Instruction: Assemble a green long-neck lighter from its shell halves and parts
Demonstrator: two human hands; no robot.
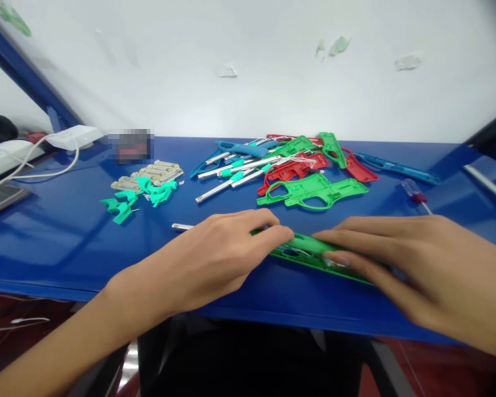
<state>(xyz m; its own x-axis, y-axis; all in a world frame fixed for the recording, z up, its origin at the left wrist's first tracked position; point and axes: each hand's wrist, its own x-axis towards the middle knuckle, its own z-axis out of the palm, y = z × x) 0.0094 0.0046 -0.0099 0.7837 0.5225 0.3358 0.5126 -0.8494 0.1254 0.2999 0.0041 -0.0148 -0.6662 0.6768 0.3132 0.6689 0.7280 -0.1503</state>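
Close to the table's front edge lies a long green plastic lighter casing (314, 263), with pale wire and inner parts showing along its open side. A metal lighter tube (182, 226) sticks out to the left from behind my left hand (235, 242). That hand is closed, its thumb and fingers pinching the left part of the casing. My right hand (421, 264) grips the casing's right end between thumb and fingers. Both palms hide much of the piece. Beyond my hands lie loose green casing halves (347, 190) and a red casing half (301, 166).
Metal tubes with teal collars (219, 190) and a blue casing (400, 167) lie in the pile. Teal plastic triggers (122, 207) and clear yellowish parts (157, 172) sit left. A screwdriver (415, 193) lies right. A white power strip (76, 135) and phone (2, 198) are far left.
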